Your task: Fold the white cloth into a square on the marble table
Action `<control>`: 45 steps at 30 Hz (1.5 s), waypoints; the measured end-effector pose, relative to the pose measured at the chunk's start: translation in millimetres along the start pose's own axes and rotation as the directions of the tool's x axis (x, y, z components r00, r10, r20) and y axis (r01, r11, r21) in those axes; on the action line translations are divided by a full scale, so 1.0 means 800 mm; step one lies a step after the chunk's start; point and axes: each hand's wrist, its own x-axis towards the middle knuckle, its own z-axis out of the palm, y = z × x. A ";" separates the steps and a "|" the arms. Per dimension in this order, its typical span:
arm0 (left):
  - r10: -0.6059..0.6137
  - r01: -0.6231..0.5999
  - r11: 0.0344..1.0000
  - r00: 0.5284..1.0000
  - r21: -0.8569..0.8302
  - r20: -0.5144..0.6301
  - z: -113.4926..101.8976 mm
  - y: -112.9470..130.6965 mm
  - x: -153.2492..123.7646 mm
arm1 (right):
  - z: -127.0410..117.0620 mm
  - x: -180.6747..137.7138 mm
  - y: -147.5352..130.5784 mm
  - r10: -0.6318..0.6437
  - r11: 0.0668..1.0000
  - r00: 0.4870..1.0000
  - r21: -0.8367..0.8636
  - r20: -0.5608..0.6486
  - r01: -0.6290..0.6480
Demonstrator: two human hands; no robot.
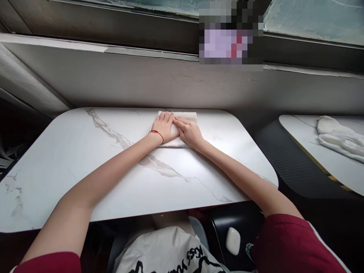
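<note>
While we reach over the marbled table (127, 197), our left hand (164, 126) spread flat, our right hand (191, 131) flat beside it, both atop a white cloth (188, 115) near the far edge; red cord (154, 131) around the left wrist.

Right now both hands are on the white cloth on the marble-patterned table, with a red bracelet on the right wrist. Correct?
Wrong wrist: the head view shows the red bracelet on the left hand, not the right hand. Both are on the white cloth on the marble-patterned table.
</note>
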 end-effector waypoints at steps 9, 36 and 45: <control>-0.110 0.108 0.994 0.989 -0.034 -0.097 0.016 -0.027 0.055 | 0.019 0.069 0.037 0.027 0.999 1.000 0.039 0.001 -0.027; -0.106 0.101 0.994 0.989 -0.048 -0.107 0.012 -0.021 0.047 | 0.031 0.067 0.052 -0.060 0.996 0.998 0.067 -0.033 0.062; -0.101 0.097 0.994 0.989 -0.043 -0.105 0.013 -0.022 0.048 | 0.031 0.068 0.053 -0.068 0.996 0.997 0.053 -0.031 0.069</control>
